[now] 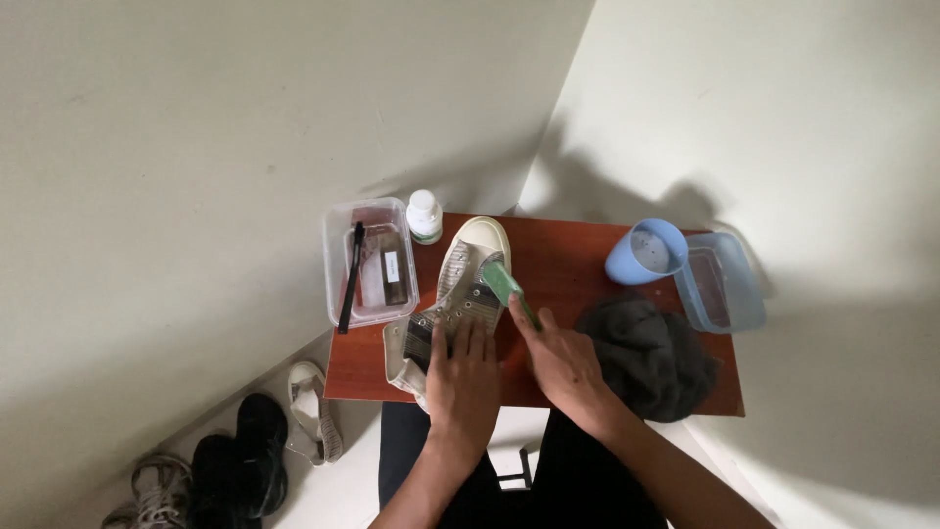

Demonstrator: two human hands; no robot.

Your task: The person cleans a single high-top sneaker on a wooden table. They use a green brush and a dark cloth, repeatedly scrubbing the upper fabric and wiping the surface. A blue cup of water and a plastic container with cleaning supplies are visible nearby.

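A pale canvas sneaker (460, 284) lies on a small reddish-brown table (578, 255), toe pointing away from me. My left hand (462, 377) presses flat on the shoe's heel end and holds it down. My right hand (560, 360) grips the handle of a green brush (503, 282). The brush head rests against the right side of the sneaker near the laces.
A clear plastic box (370, 263) with a dark brush and a bottle inside stands at the table's left. A white bottle (424, 216) is behind the shoe. A blue cup (646, 252), a clear blue container (723, 284) and a dark grey cloth (651, 355) sit right. Several shoes (235, 456) lie on the floor.
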